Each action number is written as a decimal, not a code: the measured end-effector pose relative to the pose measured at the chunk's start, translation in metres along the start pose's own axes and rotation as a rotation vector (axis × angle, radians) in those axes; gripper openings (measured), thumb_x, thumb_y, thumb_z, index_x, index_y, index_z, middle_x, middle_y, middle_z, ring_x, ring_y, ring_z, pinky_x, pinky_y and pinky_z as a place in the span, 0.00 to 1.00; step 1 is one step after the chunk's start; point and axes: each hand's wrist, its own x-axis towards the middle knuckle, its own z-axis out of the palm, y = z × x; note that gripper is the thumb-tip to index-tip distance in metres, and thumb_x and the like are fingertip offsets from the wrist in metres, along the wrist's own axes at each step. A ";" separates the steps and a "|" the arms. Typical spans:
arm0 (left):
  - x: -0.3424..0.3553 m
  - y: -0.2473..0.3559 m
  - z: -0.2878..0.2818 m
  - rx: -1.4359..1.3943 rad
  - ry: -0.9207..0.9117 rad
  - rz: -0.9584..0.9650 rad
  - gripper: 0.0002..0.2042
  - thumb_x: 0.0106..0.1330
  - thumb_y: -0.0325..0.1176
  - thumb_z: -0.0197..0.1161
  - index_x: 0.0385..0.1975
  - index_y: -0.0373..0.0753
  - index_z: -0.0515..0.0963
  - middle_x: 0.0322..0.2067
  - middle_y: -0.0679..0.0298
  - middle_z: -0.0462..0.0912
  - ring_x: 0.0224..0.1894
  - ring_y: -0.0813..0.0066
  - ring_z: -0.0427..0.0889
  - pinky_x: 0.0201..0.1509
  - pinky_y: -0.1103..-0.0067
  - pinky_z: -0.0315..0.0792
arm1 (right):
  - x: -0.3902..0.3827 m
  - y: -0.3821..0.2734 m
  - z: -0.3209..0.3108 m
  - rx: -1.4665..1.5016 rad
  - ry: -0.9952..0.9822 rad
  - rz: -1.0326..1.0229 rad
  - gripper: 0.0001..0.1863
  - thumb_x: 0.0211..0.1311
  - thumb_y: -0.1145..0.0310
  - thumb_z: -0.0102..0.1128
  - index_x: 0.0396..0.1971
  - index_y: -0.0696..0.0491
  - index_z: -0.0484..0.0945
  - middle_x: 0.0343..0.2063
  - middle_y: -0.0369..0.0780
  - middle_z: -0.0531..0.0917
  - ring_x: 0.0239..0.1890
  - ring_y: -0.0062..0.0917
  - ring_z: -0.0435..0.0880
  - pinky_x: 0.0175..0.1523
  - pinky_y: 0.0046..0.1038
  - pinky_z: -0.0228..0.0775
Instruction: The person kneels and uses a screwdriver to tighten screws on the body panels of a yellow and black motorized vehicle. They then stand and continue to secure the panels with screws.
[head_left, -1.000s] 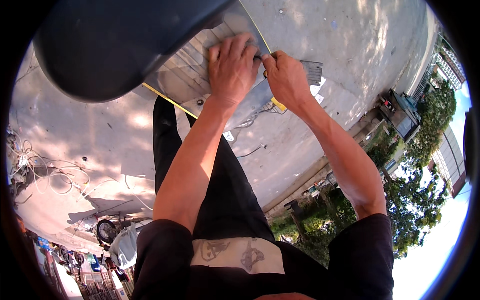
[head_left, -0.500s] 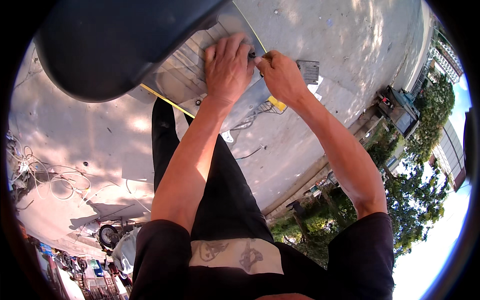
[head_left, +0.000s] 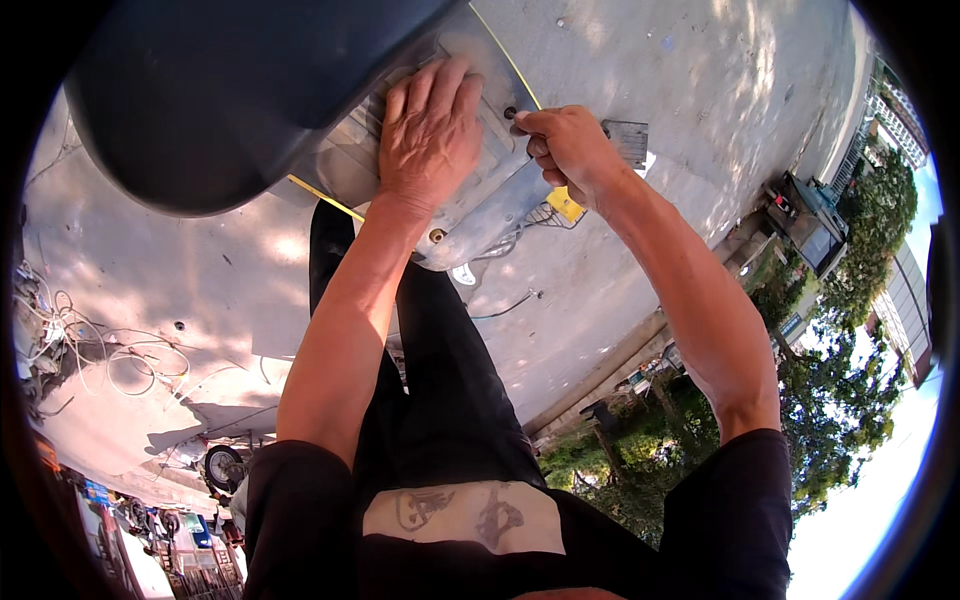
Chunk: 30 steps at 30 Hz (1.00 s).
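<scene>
My left hand (head_left: 430, 130) lies spread on a ribbed grey plastic floorboard (head_left: 498, 165), which looks like part of a scooter, its fingers pointing away from me. At the board's far right edge, my right hand (head_left: 565, 145) is closed, thumb and forefinger pinched. Just beside those fingertips sits a small dark round fitting (head_left: 510, 113), perhaps a bolt head or a hole. What the pinch holds, if anything, is too small to make out. A brass-coloured round fitting (head_left: 437, 236) shows at the near edge of the board.
A large smooth black seat-like part (head_left: 250, 90) overhangs the board at upper left. Yellow trim (head_left: 328, 197) edges the board. A grey ribbed piece (head_left: 627, 143) and a yellow object (head_left: 565, 205) are beyond my right hand. Pale cables (head_left: 140, 365) lie on the ground left.
My left hand has shifted left across the floorboard, away from the dark fitting. My right hand has moved slightly right and down, staying closed. The near-edge brass fitting shows more fully.
</scene>
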 end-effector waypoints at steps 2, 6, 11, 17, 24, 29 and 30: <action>-0.001 0.001 0.001 -0.010 -0.003 -0.005 0.20 0.61 0.29 0.67 0.55 0.43 0.80 0.62 0.66 0.77 0.66 0.61 0.74 0.69 0.62 0.65 | -0.006 0.014 0.011 -0.543 0.325 -0.505 0.11 0.71 0.67 0.63 0.39 0.62 0.82 0.17 0.36 0.77 0.20 0.24 0.81 0.23 0.29 0.69; 0.002 0.000 0.002 -0.017 -0.007 -0.012 0.19 0.61 0.30 0.67 0.54 0.43 0.80 0.62 0.66 0.77 0.66 0.61 0.74 0.69 0.62 0.65 | -0.002 0.013 0.016 -1.366 0.283 -0.861 0.09 0.68 0.69 0.62 0.30 0.58 0.79 0.20 0.48 0.83 0.27 0.40 0.89 0.30 0.38 0.80; 0.003 0.004 0.001 -0.013 -0.008 -0.035 0.18 0.61 0.30 0.67 0.52 0.42 0.80 0.62 0.65 0.77 0.66 0.61 0.74 0.69 0.62 0.65 | 0.009 0.006 0.007 -0.678 0.149 -0.463 0.15 0.72 0.64 0.59 0.32 0.62 0.82 0.19 0.50 0.83 0.26 0.42 0.89 0.29 0.42 0.76; 0.000 0.002 0.003 -0.005 -0.018 -0.022 0.19 0.60 0.31 0.67 0.52 0.42 0.79 0.63 0.65 0.76 0.66 0.61 0.74 0.69 0.61 0.65 | -0.003 0.002 0.008 -0.355 0.113 -0.305 0.17 0.72 0.62 0.59 0.35 0.64 0.83 0.26 0.57 0.85 0.29 0.53 0.87 0.35 0.47 0.77; -0.001 0.005 0.005 -0.006 -0.026 -0.045 0.19 0.59 0.30 0.68 0.53 0.43 0.79 0.63 0.64 0.75 0.66 0.60 0.73 0.69 0.60 0.64 | 0.006 0.000 0.008 -0.751 0.132 -0.424 0.13 0.63 0.69 0.61 0.32 0.66 0.83 0.27 0.61 0.84 0.32 0.59 0.86 0.39 0.50 0.77; 0.002 0.005 0.007 0.016 -0.042 -0.036 0.20 0.60 0.30 0.68 0.54 0.43 0.79 0.63 0.63 0.75 0.67 0.58 0.72 0.70 0.59 0.63 | 0.011 -0.002 0.012 -0.398 0.095 -0.164 0.14 0.61 0.68 0.59 0.33 0.64 0.86 0.34 0.58 0.89 0.38 0.56 0.89 0.46 0.49 0.83; 0.002 0.005 0.007 0.019 -0.044 -0.040 0.20 0.60 0.31 0.68 0.54 0.43 0.79 0.63 0.63 0.75 0.67 0.58 0.72 0.70 0.59 0.63 | 0.011 -0.003 0.015 -0.339 0.096 -0.101 0.15 0.61 0.67 0.59 0.32 0.65 0.86 0.34 0.59 0.89 0.38 0.56 0.89 0.46 0.49 0.82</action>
